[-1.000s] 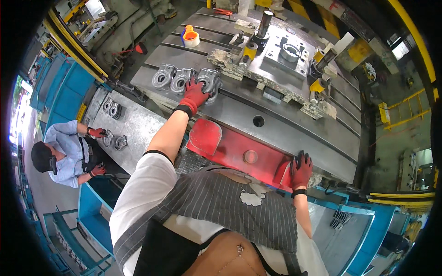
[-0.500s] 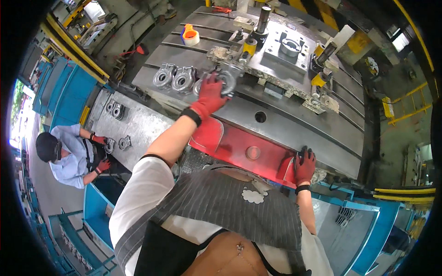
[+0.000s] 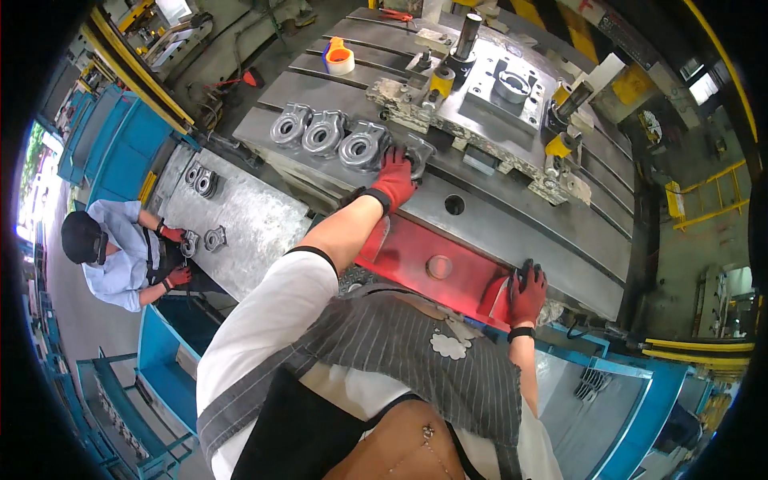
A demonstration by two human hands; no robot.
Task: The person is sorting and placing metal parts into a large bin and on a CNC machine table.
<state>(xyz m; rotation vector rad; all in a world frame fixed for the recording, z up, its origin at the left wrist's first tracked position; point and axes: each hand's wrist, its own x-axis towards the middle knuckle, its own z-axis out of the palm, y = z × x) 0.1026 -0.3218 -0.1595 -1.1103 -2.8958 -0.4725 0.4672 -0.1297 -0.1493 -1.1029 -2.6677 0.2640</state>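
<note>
My left hand [image 3: 394,182], in a red glove with dark fingertips, is closed on a ring-shaped metal part [image 3: 419,149] at the front edge of a grey slotted machine bed [image 3: 500,210]. The glove hides some of that part. To its left stand three similar metal parts or stacks, the nearest ring part [image 3: 364,147], a middle ring part [image 3: 324,136] and an outer ring part [image 3: 290,126]. My right hand [image 3: 528,298], gloved alike, rests with fingers stretched out on the bed's front edge, beside the right end of a red metal panel [image 3: 416,268].
A die block [image 3: 512,92] with posts stands on the bed. Behind the ring parts sits a tape roll [image 3: 339,58]. At left, a co-worker [image 3: 120,248] in red gloves handles ring parts at a metal table [image 3: 248,200]. Blue frames [image 3: 632,368] stand lower right.
My left hand has moved right and slightly nearer with the metal part, uncovering the third ring part in the row. My right hand stays at the bed's edge.
</note>
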